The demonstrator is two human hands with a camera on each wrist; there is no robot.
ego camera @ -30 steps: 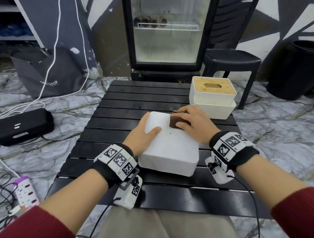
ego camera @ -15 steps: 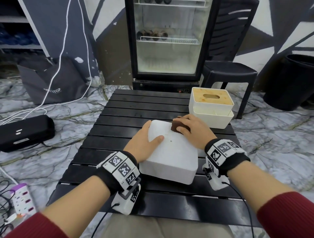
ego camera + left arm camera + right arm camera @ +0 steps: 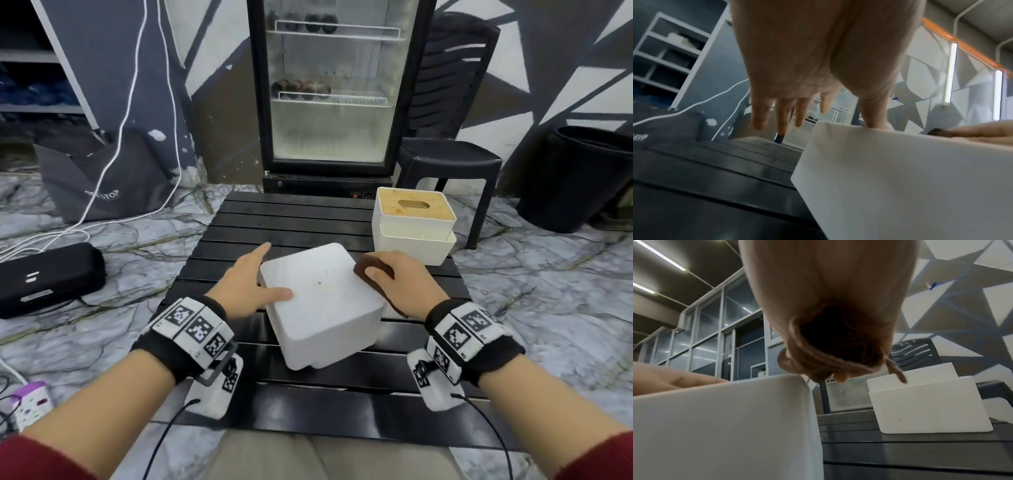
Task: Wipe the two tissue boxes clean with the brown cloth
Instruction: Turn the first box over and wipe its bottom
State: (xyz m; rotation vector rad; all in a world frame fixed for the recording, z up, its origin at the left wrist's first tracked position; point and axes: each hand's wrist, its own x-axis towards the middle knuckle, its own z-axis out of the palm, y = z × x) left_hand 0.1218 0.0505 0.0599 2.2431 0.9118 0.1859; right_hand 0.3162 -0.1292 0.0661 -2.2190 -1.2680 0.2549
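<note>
A plain white tissue box (image 3: 322, 301) (image 3: 900, 178) (image 3: 721, 426) sits in the middle of the black slatted table (image 3: 294, 222). My left hand (image 3: 251, 279) (image 3: 797, 104) lies against its left side with straight fingers, thumb resting on the top. My right hand (image 3: 399, 279) grips the brown cloth (image 3: 371, 270) (image 3: 830, 353) at the box's right top edge. A second white tissue box (image 3: 412, 226) (image 3: 929, 405) with a wooden slotted lid stands at the table's far right.
A glass-door fridge (image 3: 332, 85) and a black plastic stool (image 3: 448, 161) stand behind the table. A black bin (image 3: 582, 178) is at the right. On the marble floor to the left lie a black case (image 3: 48, 274), white cables and a power strip (image 3: 29, 404).
The right hand has slid the cloth from the box's top to its right edge. The box has turned on the table. The left fingers have straightened along its left side.
</note>
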